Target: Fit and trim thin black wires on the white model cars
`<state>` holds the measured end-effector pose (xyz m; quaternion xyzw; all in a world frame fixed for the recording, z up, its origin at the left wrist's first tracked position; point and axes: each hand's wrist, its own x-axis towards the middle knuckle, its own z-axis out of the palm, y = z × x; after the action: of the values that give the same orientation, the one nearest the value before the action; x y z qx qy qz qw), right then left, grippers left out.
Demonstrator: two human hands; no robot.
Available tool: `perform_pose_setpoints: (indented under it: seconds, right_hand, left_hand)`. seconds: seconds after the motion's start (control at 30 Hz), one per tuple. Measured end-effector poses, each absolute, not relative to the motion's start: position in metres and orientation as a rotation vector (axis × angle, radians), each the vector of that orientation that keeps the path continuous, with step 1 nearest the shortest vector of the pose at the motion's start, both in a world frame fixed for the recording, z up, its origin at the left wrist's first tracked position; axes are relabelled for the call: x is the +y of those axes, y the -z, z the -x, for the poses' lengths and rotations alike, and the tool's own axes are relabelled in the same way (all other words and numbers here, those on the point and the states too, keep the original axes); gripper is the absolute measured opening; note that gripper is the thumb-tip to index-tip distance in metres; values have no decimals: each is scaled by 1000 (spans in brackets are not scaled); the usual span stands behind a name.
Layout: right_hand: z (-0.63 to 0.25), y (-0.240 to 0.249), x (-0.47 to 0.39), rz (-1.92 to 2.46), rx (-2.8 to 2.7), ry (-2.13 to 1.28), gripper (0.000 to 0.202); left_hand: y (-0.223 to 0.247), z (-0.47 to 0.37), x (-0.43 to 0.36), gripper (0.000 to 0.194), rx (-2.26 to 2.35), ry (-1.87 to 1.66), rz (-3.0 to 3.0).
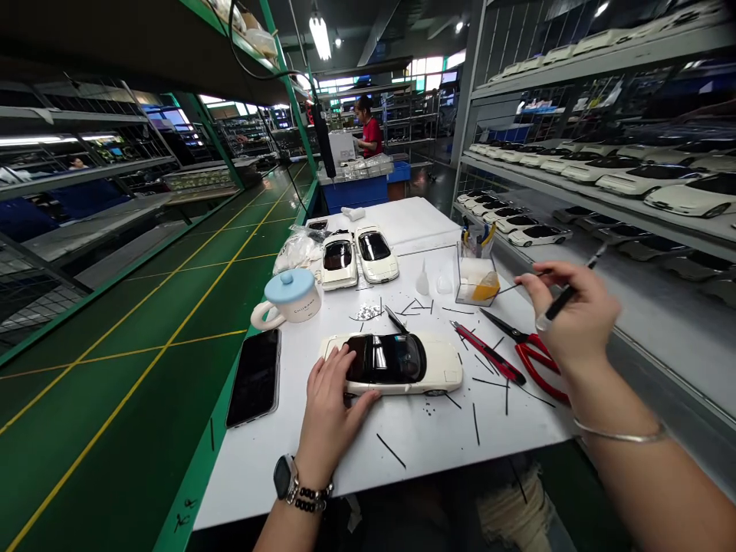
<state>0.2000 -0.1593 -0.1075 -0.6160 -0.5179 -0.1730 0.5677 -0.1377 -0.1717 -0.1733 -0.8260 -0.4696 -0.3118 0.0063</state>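
A cream model car (pixel 440 360) with a dark roof and windows lies lengthwise on the white table. My left hand (pixel 332 391) grips its rear, with fingers over the top and the thumb along the near side. Raised at the right, my right hand (pixel 575 307) is closed around a slim black-handled, pen-like tool (pixel 559 303). A thin dark strip (pixel 509 289) sticks out from its thumb and fingertip. Below that hand are red-handled scissors (pixel 537 356) and a red utility knife (pixel 488 353). Another knife-like tool (pixel 395 320) lies behind the car.
Two more model cars (pixel 376 257) stand at the back beside plastic bags (pixel 296 251). A lidded mug (pixel 293 295) and a phone (pixel 254 377) are at left. A clear box (pixel 476 277) stands at back right. Black strips (pixel 391 451) lie scattered. Racks (pixel 603 172) hold many cars; a co-worker (pixel 369 132) is beyond.
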Motion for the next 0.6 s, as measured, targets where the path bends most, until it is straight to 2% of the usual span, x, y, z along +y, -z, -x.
perform_pose_setpoints:
  seconds: [0.27, 0.6]
  right_hand:
    - [-231, 96, -116, 1575, -1275, 529, 19]
    - [-239, 110, -90, 1833, -1356, 418, 32]
  left_hand:
    - [164, 149, -164, 71, -1472, 851, 2639]
    - [136, 155, -136, 91, -1536, 544, 2890]
